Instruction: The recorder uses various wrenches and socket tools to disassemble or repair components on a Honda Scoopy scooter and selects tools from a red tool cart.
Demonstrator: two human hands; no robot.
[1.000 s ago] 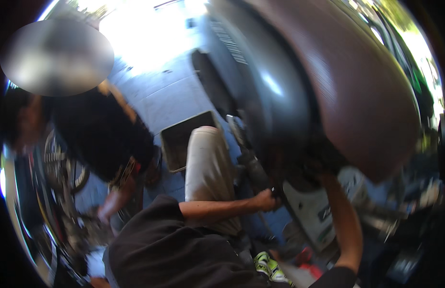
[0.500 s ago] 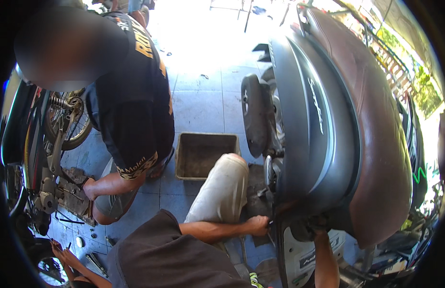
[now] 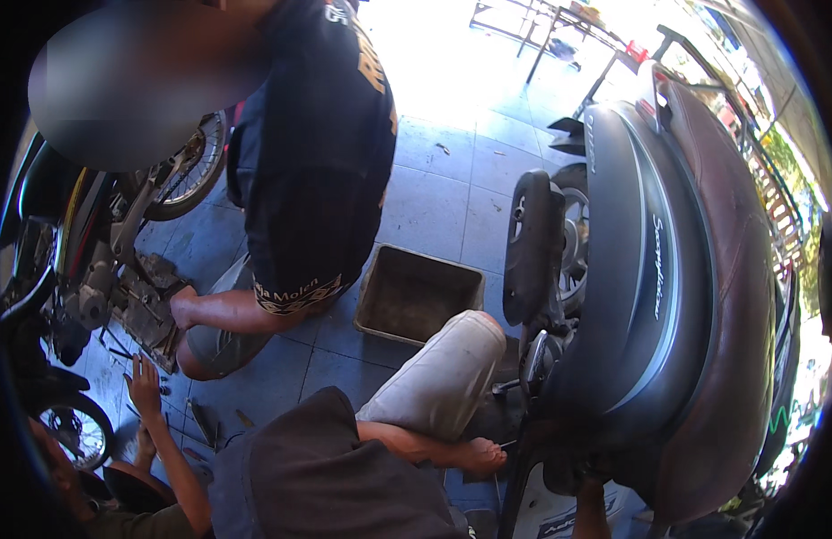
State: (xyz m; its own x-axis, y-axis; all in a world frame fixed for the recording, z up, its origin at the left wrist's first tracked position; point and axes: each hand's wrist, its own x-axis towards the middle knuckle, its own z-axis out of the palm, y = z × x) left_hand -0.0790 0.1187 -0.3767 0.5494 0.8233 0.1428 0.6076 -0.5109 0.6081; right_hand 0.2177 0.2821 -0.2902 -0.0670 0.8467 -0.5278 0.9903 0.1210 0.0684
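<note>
My left hand (image 3: 481, 456) is closed beside the lower edge of a dark grey scooter (image 3: 627, 269). A thin metal rod (image 3: 508, 444) sticks out of it toward the scooter; the rest of what it grips is hidden. My right hand (image 3: 592, 472) reaches up into the shadowed gap under the scooter's brown seat (image 3: 735, 359), and its fingers cannot be made out. A pale panel (image 3: 546, 508) lies below this gap. The footrest and metal lever parts (image 3: 537, 359) are just beyond my left hand. My knee in light trousers (image 3: 438, 373) is bent beside them.
A rectangular tub (image 3: 418, 337) stands on the tiled floor beyond my knee. To the left, a person in a black shirt (image 3: 312, 153) crouches by another motorcycle (image 3: 92, 242). At lower left, another person's raised hand (image 3: 145, 386) shows near loose tools (image 3: 203, 422).
The view has shifted, so the scooter and tub sit further right. My left hand stays closed near the scooter's edge and my right under the seat. The lower-left person's hand has risen.
</note>
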